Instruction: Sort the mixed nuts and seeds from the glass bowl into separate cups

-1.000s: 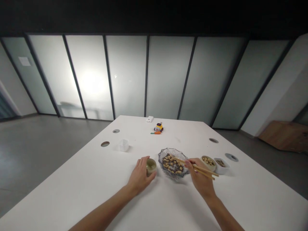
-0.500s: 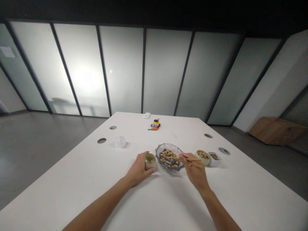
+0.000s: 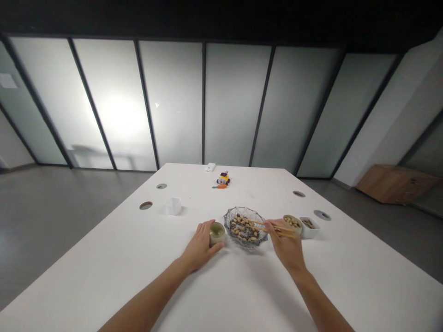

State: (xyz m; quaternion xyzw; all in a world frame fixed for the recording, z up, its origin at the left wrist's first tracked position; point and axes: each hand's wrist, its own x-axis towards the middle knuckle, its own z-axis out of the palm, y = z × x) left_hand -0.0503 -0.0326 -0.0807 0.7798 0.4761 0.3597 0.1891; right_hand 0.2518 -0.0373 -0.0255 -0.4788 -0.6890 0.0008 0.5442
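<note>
My left hand [image 3: 200,246] curls around a small pale green cup [image 3: 217,234] that stands on the white table. Just right of the cup sits a clear glass bowl [image 3: 230,230] with a scalloped rim, holding pistachio-like nuts [image 3: 242,223] mixed with small dark seeds. A pair of wooden chopsticks [image 3: 258,224] is gripped in my right hand [image 3: 285,244], which hovers at the bowl's right edge. Their tips reach over the nuts near the bowl's middle. Whether the tips pinch a nut is too small to tell.
Right of my right hand stand a round bowl of nuts [image 3: 293,222] and a white container [image 3: 309,227] with dark pieces. A clear plastic box [image 3: 173,206] is at left. Farther back lie a yellow toy car [image 3: 223,178], an orange carrot-like toy [image 3: 220,186] and a white device [image 3: 210,167].
My right hand has shifted slightly right, and the chopstick tips have moved right and a little away from me over the nuts. My left hand stays on the cup.
</note>
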